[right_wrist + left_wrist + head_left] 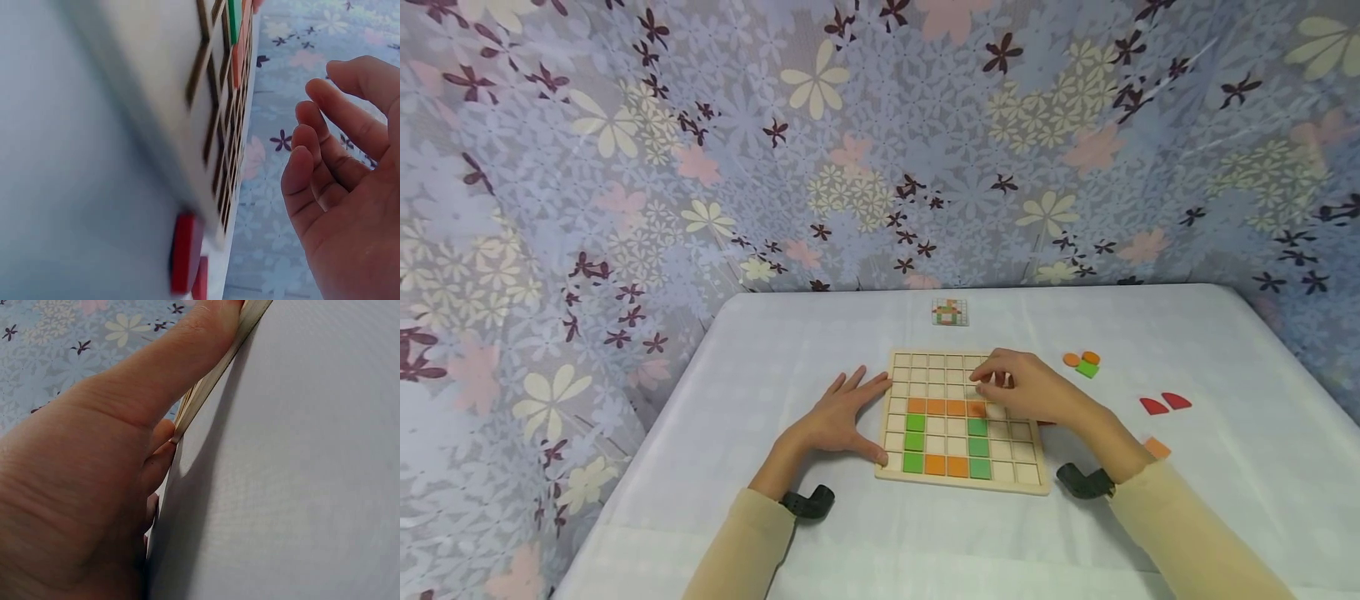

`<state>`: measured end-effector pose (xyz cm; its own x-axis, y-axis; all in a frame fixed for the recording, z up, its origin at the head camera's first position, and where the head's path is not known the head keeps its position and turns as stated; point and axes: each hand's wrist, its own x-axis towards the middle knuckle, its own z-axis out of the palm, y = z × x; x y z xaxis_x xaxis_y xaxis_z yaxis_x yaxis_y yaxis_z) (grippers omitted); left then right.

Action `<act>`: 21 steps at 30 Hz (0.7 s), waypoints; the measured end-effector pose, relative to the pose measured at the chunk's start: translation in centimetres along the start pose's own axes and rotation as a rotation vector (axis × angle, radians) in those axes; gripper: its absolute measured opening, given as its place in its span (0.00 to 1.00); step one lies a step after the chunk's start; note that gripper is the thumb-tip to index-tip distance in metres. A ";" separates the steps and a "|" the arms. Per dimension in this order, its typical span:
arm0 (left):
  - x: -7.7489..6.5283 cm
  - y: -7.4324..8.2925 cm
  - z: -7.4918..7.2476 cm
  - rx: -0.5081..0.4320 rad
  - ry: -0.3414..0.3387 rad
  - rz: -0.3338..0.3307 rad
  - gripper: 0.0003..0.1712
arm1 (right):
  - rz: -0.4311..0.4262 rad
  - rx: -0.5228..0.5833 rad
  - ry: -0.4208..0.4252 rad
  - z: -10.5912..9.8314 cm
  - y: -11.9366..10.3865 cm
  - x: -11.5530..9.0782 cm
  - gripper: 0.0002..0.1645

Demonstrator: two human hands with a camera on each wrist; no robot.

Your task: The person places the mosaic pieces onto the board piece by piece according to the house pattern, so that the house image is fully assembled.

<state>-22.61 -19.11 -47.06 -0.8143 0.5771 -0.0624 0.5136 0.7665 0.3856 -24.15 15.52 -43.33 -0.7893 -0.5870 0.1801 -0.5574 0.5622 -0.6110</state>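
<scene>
White tablecloth (962, 542) lies before a floral fabric backdrop (880, 167); left hand (838, 418), fingers spread, touches the wooden grid board (956, 427); right hand (1022, 387), thumb and fingers apart, hovers above.

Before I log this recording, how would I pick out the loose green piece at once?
On the white table, find the gridded board, then look right, past the right hand. The green piece lies beside two orange discs; unlike them, it has straight edges.

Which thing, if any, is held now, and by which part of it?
Nothing is held: the right hand is empty above the board, and the left hand only touches its left edge.
</scene>
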 end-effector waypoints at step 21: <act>0.0 0.1 0.0 -0.002 0.006 0.009 0.71 | 0.164 0.032 -0.059 -3.1 3.6 -5.0 0.12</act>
<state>-22.53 -19.07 -47.04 -0.8112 0.5823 -0.0534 0.5205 0.7607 0.3879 -23.03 22.30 -44.03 -0.8521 -0.5224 0.0312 -0.4130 0.6347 -0.6532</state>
